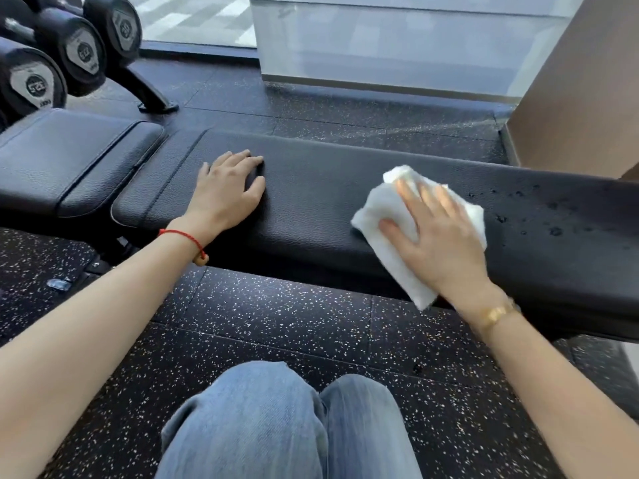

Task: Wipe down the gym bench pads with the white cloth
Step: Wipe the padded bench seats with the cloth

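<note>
- While the right hand (439, 236) lies flat on the cloth (387, 209), fingers spread and pressed down, it pins the cloth to the long pad (311, 188); nothing is pinched, the palm and fingers simply bear on it.
- The cloth is white and folded. It shows above the fingertips, to the left of the thumb, and in a strip that runs down past the heel of the hand over the pad's near edge.
- The fingers look slightly blurred.
- Right of this hand, the pad carries dark wet droplets (553, 216), scattered and well apart from the cloth.
- The left hand (228, 191) rests palm down on the same pad, fingers open and a little curled, holding nothing. It lies well to the left of the cloth, near the pad's left end.
- Left of that hand, just beyond a narrow gap, sits the short pad (69, 157), tilted slightly.
- A red cord (183, 236) circles the left wrist; a gold band (494, 314) circles the right wrist.
- Beyond the short pad, far from both hands, dumbbells (79, 50) sit on a rack.
- Below the hands, the person's knees in blue jeans (276, 420) are over a speckled black floor (276, 312).
</note>
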Tool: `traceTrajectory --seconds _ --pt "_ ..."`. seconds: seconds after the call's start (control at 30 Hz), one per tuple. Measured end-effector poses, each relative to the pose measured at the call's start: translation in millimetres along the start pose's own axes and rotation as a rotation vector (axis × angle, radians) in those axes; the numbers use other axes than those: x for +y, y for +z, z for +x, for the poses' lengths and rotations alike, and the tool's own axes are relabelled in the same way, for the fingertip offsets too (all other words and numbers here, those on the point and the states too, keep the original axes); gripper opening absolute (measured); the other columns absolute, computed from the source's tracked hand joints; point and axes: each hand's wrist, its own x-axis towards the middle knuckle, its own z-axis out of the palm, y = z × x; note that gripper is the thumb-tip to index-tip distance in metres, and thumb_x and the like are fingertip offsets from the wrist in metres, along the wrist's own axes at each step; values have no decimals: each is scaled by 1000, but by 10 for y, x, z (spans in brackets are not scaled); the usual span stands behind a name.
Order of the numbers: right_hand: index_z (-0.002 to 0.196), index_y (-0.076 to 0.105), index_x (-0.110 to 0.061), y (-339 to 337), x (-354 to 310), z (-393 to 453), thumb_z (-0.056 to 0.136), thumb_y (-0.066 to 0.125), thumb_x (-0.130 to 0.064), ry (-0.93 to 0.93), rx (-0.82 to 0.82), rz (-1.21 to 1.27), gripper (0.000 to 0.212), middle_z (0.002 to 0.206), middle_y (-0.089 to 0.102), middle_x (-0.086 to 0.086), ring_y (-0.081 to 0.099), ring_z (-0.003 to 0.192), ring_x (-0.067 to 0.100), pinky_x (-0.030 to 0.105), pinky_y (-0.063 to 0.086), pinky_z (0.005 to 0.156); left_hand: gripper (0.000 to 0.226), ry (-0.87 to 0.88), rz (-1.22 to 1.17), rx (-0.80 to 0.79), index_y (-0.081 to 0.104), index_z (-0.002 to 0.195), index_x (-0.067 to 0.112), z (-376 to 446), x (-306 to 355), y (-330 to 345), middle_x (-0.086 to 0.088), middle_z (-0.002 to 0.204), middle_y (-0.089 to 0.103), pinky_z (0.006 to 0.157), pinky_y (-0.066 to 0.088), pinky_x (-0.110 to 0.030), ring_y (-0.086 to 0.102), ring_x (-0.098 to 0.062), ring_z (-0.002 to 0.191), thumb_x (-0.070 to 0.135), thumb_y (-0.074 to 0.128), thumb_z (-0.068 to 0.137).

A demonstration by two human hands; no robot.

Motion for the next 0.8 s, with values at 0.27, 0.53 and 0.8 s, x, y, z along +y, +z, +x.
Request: traceTrajectory --seconds 0.27,0.53,0.8 --pt "157 11 -33 93 -397 326 101 27 -56 -72 -170 14 64 166 11 4 4 152 28 45 -2 123 48 35 -21 2 43 146 23 -66 541 209 -2 157 36 121 7 -57 22 -21 149 31 43 98" --pt "157 20 -25 -96 617 144 103 35 -45 136 -81 -52 59 163 25 5 18 151 25 39 2 124 52 47 -14 -12 38 148 24 -169 843 377 -3 160 28 122 4 -55 17 -22 151 36 43 98" --pt "157 19 -30 -17 156 449 102 36 -49 -207 -150 30 61 161 28 1 21 148 25 45 10 123 49 61 -31 19 43 144 25 -174 820 356 -1 157 35 121 8 -55 22 -21 149 39 44 97"
